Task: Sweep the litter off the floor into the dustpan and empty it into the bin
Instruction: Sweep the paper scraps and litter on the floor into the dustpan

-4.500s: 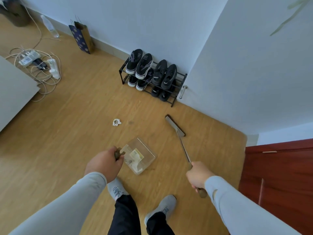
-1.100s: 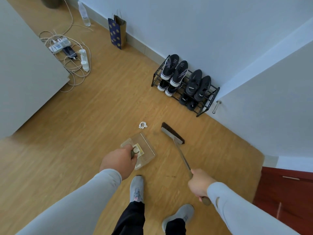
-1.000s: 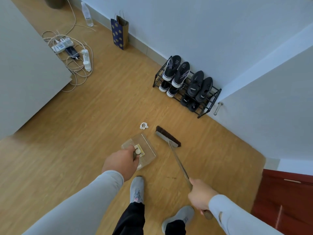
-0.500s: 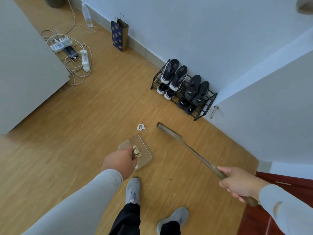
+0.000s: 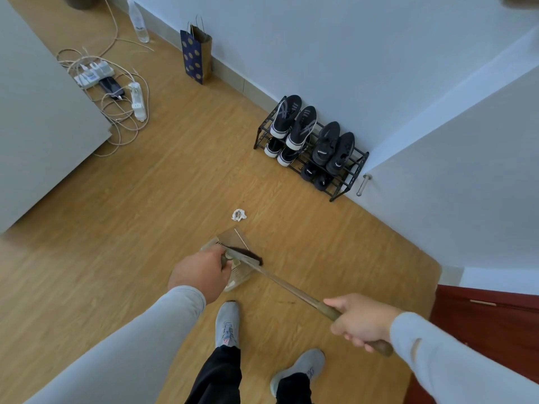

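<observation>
The left hand (image 5: pixel 201 274) is wrapped shut around the short handle of the clear dustpan (image 5: pixel 233 249), which sits low on the wooden floor (image 5: pixel 131 228) just ahead of the person's grey shoes, its open mouth turned away from the body toward the one loose piece of litter, a crumpled white scrap (image 5: pixel 239 214) lying a little beyond the lip. That placement makes sense: the pan stands as a backstop so anything drawn toward the feet runs into it. The right hand (image 5: pixel 360 323) is closed around the far end of the broom (image 5: pixel 280 279), knuckles up, and the long handle slants across the body so the dark bristle head rests over the rear of the pan, close against the left hand; it seems to be pressing down or tidying whatever is already inside, though the contents are hard to make out. Both arms in pale sleeves reach forward and down, the left nearly straight, the right bent and held wide to give the handle its angle. No bin is in view, and the scrap is not yet collected.
</observation>
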`<state>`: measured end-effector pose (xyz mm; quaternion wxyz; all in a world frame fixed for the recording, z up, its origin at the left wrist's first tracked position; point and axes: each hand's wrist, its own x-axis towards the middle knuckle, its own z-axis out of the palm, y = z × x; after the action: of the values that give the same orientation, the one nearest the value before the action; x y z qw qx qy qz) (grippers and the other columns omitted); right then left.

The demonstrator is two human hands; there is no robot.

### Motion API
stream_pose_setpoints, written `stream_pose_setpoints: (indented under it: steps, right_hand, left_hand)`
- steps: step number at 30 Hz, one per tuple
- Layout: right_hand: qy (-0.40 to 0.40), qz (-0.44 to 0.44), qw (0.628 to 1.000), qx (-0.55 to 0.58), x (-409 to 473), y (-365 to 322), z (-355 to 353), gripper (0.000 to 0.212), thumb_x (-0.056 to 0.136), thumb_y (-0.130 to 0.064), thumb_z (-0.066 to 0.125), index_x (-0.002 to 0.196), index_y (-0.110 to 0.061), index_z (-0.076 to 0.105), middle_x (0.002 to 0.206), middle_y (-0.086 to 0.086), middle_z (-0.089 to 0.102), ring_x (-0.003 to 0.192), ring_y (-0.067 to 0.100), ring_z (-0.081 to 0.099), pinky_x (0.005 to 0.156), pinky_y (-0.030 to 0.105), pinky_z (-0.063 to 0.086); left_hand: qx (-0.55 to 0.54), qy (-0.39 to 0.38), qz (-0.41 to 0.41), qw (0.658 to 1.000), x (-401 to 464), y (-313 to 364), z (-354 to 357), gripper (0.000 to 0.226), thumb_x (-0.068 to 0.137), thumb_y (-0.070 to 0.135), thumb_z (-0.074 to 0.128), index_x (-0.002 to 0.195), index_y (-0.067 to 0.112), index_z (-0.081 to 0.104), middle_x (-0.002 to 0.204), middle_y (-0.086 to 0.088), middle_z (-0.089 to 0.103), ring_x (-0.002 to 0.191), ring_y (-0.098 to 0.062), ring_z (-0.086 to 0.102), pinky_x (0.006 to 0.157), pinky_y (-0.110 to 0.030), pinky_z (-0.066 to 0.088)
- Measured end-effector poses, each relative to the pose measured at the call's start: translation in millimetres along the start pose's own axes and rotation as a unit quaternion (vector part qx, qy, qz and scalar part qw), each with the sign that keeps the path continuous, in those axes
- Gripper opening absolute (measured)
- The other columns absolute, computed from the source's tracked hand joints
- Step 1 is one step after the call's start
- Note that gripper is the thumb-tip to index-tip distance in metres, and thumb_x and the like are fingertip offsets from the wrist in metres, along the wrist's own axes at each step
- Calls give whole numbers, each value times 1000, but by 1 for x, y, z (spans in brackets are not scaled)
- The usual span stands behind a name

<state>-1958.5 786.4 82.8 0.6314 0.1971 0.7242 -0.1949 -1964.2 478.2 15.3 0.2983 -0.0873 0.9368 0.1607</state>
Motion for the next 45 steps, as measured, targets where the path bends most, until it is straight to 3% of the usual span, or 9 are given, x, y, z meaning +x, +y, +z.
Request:
stream_pose_setpoints:
  steps: [9,16,19,22,25,29,34,37,45]
  right_hand:
    - [70,13,995,75,-50,56,-52,80,92,-8,61,162,-30,28,65,4,53,42,10,42,39,26,38]
    - [166,17,982,94,0,23,-59,75,93,-6,52,162,-24,27,66,10,55,45,16,47,42,24,42]
    - [164,9,985,48,43,-5,-43,66,90,-4,42,155,-15,41,69,14,59,54,25,53,50,29,47]
    - [97,13,995,-1,61,-30,-4,52,94,-1,43,146,0,47,84,17,64,66,27,58,56,33,50]
    - [24,18,995,-96,47,-33,34,44,96,-4,48,140,-7,47,83,8,57,64,21,54,63,34,58]
    - [-29,4,995,-100,15,-21,23,71,95,-5,51,160,-23,30,80,7,58,59,16,53,49,26,47]
    - [-16,8,1000,-23,-9,-3,-27,76,95,-16,60,161,-35,28,68,-2,53,42,5,45,42,21,39]
    - [-13,17,999,-28,-22,-4,-28,78,93,-16,60,161,-37,27,65,-2,55,43,6,46,42,22,40]
    - [41,-5,996,-78,-66,-16,-55,78,89,-23,61,159,-40,31,73,1,59,45,8,48,45,25,44]
  left_hand:
    - [-8,0,6,1000,-6,-5,5,23,102,47,41,105,26,53,77,8,60,74,-21,66,60,-31,51]
    - [-3,3,0,1000,-7,-6,6,22,102,48,41,102,28,51,77,8,60,73,-20,65,61,-32,54]
    - [3,5,2,1000,-6,-5,7,24,102,48,41,105,27,52,75,8,58,71,-20,63,57,-31,49]
    - [12,5,0,1000,-3,-5,8,25,102,48,41,108,26,53,73,8,57,69,-21,61,54,-30,45]
    - [11,3,-2,1000,0,-3,7,24,102,48,41,107,27,52,76,6,60,69,-21,62,52,-31,43]
    - [2,-3,-2,1000,2,-1,3,20,102,48,42,97,29,47,75,8,60,67,-17,61,51,-30,44]
    - [-9,-8,-5,1000,-6,-10,-1,19,101,49,42,99,31,48,77,9,62,68,-17,62,55,-30,48]
    - [-16,-9,-13,1000,-17,-24,-5,18,100,50,42,101,33,48,78,10,64,72,-17,64,63,-33,55]
    - [-52,28,-18,998,-36,-42,-29,21,100,51,44,103,32,53,76,10,64,70,-15,64,65,-33,57]
